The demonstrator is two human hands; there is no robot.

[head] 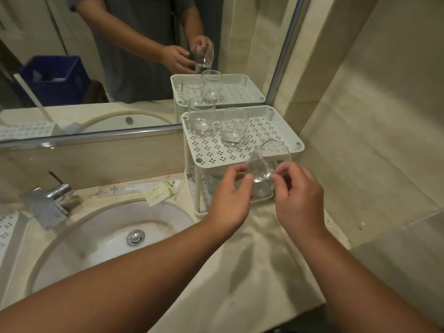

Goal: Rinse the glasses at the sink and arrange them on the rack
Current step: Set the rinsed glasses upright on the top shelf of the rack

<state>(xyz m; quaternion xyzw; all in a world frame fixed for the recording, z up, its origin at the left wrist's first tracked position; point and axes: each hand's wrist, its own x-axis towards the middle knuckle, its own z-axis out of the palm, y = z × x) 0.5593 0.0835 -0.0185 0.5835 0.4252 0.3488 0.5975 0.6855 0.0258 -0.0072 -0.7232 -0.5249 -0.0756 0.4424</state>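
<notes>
Clear glass (pixel 264 164), tilted, sits pinched between my hands: left hand (pixel 230 198) on its base side, right hand (pixel 298 195) on the other, held just over the front edge of the white rack (pixel 283 131). Two glasses (pixel 234 127) stand upright on its top tier; the sink (pixel 108 236) lies left in the bench (pixel 252 272)

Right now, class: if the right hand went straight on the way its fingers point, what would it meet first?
The right hand already pinches the tilted glass. Pushing on, that glass would probably meet the front edge of the rack's top shelf first, though depth is unclear.
</notes>
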